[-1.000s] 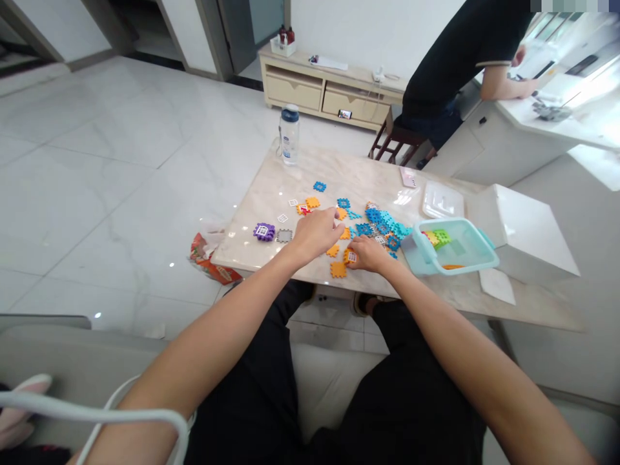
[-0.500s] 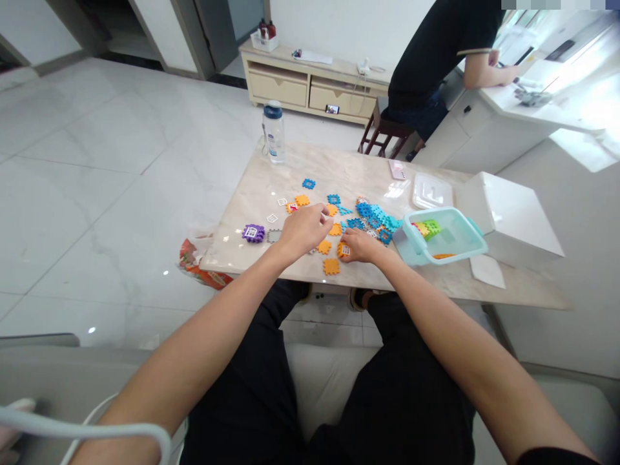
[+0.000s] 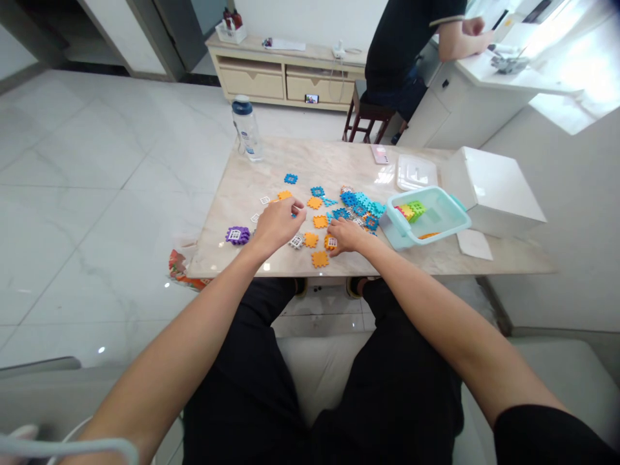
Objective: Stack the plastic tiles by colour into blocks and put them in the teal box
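My left hand (image 3: 279, 223) hovers over the left side of the puzzle-edged building pieces, fingers curled into a pinch; what lies between the fingertips, if anything, is too small to name. My right hand (image 3: 349, 235) rests on the table with its fingers around an orange block with a white window insert (image 3: 330, 242). Loose flat orange pieces, among them one near the edge (image 3: 320, 259) and one farther back (image 3: 320, 221), lie between the hands. A grey piece with a white window (image 3: 296, 241) sits just right of my left wrist. Stacked purple pieces (image 3: 237, 235) are farther left.
Blue pieces (image 3: 359, 201) are heaped beyond my right hand. A turquoise bin (image 3: 438, 219) with some pieces inside stands right, near a white box (image 3: 504, 187) and a clear lid (image 3: 416, 173). A water bottle (image 3: 248, 129) stands back left. Another person (image 3: 402, 58) sits at a counter.
The whole view has shifted a little. My left hand has moved slightly left, uncovering the grey windowed piece. My right hand stays on the orange block.
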A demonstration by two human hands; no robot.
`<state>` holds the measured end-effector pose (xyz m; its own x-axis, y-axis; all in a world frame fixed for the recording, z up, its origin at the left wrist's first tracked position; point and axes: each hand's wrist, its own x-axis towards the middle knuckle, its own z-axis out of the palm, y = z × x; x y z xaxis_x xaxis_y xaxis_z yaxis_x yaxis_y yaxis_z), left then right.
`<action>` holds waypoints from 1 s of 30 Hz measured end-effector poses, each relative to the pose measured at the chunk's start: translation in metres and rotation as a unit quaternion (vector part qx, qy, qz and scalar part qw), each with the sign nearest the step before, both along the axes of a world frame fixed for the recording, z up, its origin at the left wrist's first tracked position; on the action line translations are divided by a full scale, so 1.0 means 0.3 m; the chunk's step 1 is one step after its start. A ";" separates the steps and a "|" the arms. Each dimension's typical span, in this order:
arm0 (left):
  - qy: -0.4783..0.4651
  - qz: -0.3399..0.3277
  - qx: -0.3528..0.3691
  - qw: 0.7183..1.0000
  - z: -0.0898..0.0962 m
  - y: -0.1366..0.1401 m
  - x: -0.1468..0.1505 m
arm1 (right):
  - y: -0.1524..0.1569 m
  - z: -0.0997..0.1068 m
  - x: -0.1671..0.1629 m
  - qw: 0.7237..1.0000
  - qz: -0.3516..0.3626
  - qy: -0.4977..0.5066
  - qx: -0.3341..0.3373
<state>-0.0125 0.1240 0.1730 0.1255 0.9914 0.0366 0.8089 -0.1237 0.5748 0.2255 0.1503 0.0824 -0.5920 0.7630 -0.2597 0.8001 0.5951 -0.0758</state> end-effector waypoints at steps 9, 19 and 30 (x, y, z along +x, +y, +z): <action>0.034 0.043 -0.018 0.998 -0.080 0.094 -0.068 | 0.034 0.190 0.154 0.966 -0.159 0.178 0.094; 0.087 0.042 -0.033 0.995 -0.089 0.137 0.083 | -0.129 0.342 0.361 0.732 -0.301 0.542 0.282; 0.042 -0.225 -0.076 0.971 -0.208 0.190 0.618 | -0.189 0.291 0.443 0.778 -0.299 0.503 0.230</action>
<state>0.1729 0.1811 0.1107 0.5425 0.8291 -0.1355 0.7379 -0.3932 0.5486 0.3585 0.0935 0.1697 0.1767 0.8552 0.4872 0.6169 0.2895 -0.7319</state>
